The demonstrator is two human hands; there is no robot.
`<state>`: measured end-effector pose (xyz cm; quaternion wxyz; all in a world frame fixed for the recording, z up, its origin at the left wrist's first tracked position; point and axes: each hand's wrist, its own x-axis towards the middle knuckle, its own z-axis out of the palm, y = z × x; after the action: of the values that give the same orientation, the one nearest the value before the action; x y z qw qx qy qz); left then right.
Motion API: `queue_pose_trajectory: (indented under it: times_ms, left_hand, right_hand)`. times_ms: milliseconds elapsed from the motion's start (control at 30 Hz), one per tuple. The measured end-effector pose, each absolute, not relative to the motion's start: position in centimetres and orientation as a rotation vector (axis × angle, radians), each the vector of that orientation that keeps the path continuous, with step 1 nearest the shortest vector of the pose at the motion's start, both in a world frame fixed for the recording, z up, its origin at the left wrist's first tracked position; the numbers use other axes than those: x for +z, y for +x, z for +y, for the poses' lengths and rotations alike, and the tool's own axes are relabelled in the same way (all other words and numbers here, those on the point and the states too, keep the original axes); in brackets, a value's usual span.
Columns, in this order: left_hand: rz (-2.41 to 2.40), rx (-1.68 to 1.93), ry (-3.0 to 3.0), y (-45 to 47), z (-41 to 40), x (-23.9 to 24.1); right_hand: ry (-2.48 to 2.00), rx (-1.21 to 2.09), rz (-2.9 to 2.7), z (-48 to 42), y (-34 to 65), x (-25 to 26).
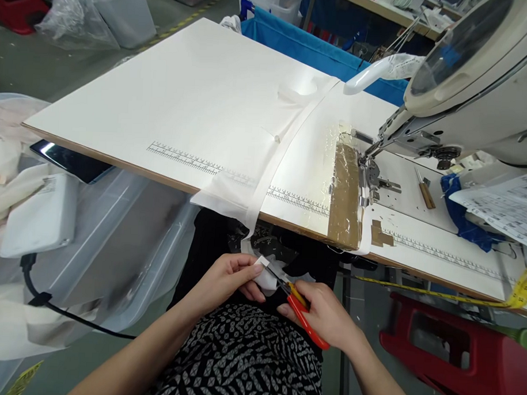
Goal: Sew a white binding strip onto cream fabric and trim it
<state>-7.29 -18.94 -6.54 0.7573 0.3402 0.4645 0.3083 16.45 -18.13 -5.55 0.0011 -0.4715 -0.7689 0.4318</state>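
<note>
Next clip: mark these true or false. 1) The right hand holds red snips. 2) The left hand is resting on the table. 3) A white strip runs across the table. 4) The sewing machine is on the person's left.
1) True: the right hand holds the red snips.
2) False: the left hand pinches a white fabric piece below the table edge.
3) True: the white strip crosses it and hangs over the edge.
4) False: the sewing machine is on the right.
</note>
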Motion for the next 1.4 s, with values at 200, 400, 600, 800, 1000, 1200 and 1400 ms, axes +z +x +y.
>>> queue_pose_trajectory:
  times_ms: [200,400,600,800,1000,1200,1400]
  left_hand:
    - [0.988,0.644,0.733,-7.1,-18.9,-6.7]
    - [0.971,0.611,0.734,-7.0,-19.0,-6.8]
    - [0.950,0.596,0.736,-7.4,-19.2,-6.7]
    - [0.953,0.562,0.740,-7.4,-19.1,-6.9]
    - [0.934,0.541,0.760,-7.1,-19.1,-6.9]
    - [0.899,0.473,0.891,-7.8,-18.3,-5.7]
    - [0.899,0.318,1.042,-9.6,-16.9,-4.8]
  right_hand:
    - [-1.524,1.291,-2.420,-18.6,16.8,-5.6]
    - [-1.476,1.100,-2.548,-18.1,16.5,-5.1]
    - [-1.470,1.214,-2.457,-18.2,16.1,-5.8]
    - [-1.430,1.551,-2.123,-18.0,17.1,-5.8]
    - [-1.280,1.733,-1.711,-18.0,15.4,-6.5]
    - [-1.258,1.775,-1.568,-19.1,12.4,-8.8]
    - [-1.272,1.752,-1.581,-20.2,11.4,-9.1]
